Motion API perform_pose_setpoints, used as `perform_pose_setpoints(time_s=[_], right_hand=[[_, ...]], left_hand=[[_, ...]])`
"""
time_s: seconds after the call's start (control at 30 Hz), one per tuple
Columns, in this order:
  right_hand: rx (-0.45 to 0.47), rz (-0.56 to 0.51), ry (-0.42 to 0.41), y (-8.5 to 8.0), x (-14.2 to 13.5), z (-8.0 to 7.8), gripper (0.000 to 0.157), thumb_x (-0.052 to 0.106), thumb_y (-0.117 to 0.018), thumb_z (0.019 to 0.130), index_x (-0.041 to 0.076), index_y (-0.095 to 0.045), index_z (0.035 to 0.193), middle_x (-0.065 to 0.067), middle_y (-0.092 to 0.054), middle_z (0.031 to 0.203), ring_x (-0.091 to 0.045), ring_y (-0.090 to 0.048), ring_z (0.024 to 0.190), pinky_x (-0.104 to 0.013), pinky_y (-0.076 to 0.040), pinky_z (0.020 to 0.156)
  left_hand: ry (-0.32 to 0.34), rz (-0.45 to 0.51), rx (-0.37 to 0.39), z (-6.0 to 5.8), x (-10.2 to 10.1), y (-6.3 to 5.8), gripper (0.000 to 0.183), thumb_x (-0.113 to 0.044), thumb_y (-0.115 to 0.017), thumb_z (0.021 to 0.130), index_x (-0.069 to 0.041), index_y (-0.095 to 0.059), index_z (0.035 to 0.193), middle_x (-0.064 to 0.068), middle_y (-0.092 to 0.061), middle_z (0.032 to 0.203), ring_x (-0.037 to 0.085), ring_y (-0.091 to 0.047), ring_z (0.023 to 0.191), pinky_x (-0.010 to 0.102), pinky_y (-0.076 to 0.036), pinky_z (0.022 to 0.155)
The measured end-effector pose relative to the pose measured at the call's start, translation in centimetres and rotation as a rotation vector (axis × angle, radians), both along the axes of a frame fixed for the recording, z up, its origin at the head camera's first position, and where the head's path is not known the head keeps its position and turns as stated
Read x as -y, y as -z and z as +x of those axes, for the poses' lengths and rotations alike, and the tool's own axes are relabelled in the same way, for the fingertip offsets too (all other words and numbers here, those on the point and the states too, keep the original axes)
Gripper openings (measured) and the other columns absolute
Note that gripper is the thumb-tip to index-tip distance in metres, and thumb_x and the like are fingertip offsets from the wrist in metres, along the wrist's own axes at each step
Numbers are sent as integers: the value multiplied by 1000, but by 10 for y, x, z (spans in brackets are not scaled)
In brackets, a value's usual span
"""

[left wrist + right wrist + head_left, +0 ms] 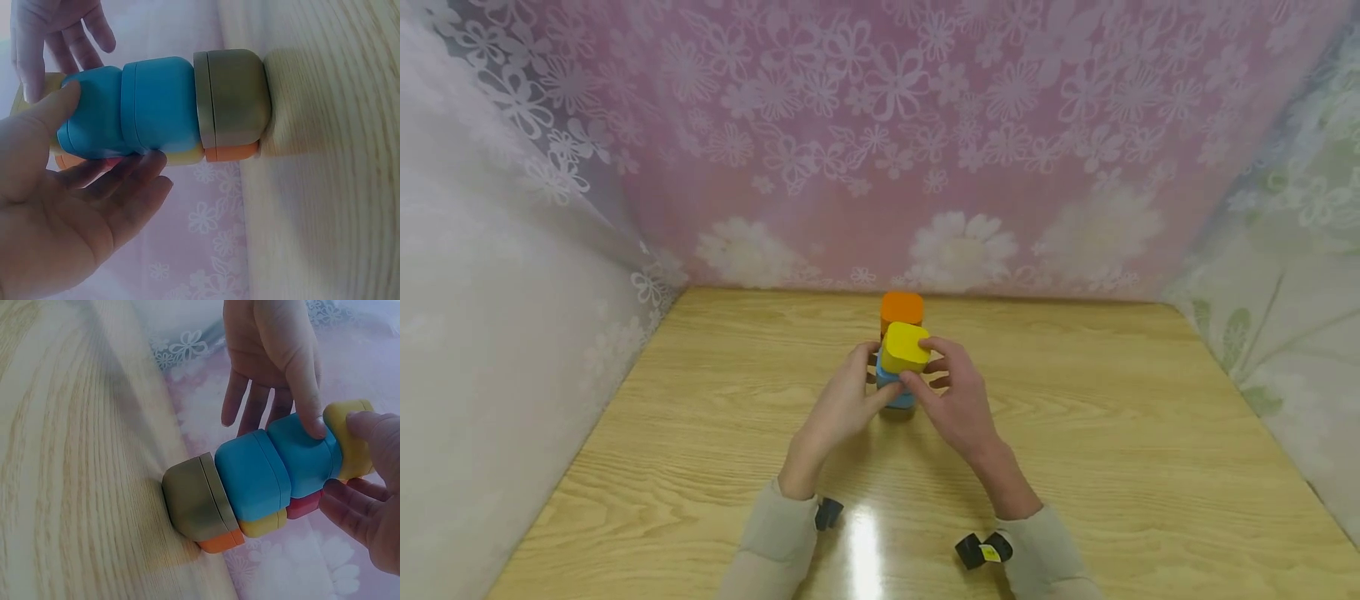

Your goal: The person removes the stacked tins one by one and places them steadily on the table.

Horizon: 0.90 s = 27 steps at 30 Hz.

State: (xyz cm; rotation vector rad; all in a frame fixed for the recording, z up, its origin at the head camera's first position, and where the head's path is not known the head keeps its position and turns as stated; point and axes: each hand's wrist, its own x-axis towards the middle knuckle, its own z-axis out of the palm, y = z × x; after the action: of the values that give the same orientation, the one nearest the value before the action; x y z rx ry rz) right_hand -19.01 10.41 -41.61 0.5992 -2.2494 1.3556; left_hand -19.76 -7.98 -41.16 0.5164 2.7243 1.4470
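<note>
My right hand (957, 408) holds a yellow rounded block (906, 346) by its sides, at the top of a front stack. Directly beneath it is an upper blue block (100, 115), which my left hand (842, 404) steadies with its thumb on the near face and fingers along the side. Lower down come a second blue block (165, 100) and a brownish-gold block (240, 94) standing on the table. Each block shows a seam near its upper edge. The yellow block sits slightly askew over the blue one in the head view.
Close behind rises another stack, with an orange block (902, 305) on top, then a red block (304, 505), a yellow block (265, 525) and an orange block (222, 542) at its base. The wooden table (1112, 433) meets a flowered pink curtain (850, 167) at the back.
</note>
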Motion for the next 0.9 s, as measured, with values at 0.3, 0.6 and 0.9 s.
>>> perform_pose_setpoints(time_s=[0.3, 0.6, 0.9], right_hand=[[5, -9, -15, -2, -5, 0, 45, 11, -79, 86, 2, -52, 121, -13, -60, 115, -30, -64, 86, -41, -59, 67], [49, -23, -20, 1, -9, 1, 46, 14, -79, 86, 3, -51, 121, -11, -60, 116, -25, -62, 86, -40, -58, 68], [-5, -24, -33, 2, -12, -3, 48, 11, -82, 81, 2, -54, 119, -11, -61, 107, -22, -63, 80, -34, -58, 64]], left_hand=[[4, 28, 21, -1, -1, 1, 67, -36, -66, 96, -6, -35, 147, 9, -53, 130, 24, -57, 108, 39, -54, 90], [28, 20, 24, -2, -1, 4, 65, -34, -66, 97, -6, -34, 147, 10, -53, 130, 23, -59, 107, 34, -55, 86], [36, 6, 22, -3, 0, 3, 65, -32, -64, 98, -6, -32, 149, 10, -51, 134, 24, -58, 110, 36, -55, 88]])
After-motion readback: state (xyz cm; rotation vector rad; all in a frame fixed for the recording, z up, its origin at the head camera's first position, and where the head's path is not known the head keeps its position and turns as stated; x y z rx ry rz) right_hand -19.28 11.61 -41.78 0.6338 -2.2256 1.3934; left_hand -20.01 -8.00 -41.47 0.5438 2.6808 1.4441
